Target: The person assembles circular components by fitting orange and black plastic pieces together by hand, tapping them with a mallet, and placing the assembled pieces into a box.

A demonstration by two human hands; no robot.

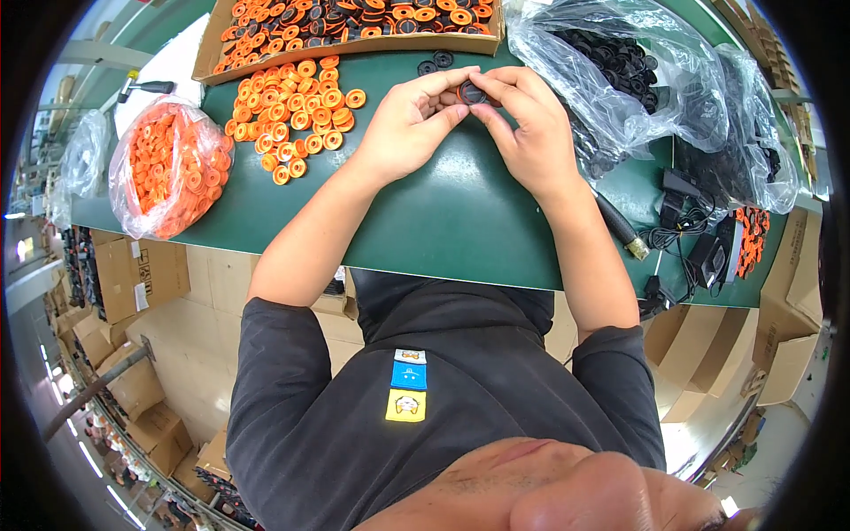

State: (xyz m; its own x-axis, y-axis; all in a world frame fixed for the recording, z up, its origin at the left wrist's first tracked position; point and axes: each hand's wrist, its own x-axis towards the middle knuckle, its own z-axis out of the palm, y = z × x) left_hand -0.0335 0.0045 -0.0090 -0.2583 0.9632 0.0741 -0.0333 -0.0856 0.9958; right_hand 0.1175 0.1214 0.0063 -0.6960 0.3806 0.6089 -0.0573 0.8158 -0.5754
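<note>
Head view: two hands pinch one black-and-orange disc; two black discs lie near.

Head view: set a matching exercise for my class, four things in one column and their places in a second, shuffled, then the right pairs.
Things:
1. loose orange rings
2. clear bag of black parts
3. cardboard tray
4. small black and orange part

Places:
A. between the fingertips of the left hand and right hand
B. far edge of the green table
C. right of the hands
D. left of the hands

Pairs: 1-D, 2-C, 3-B, 4-A
</note>
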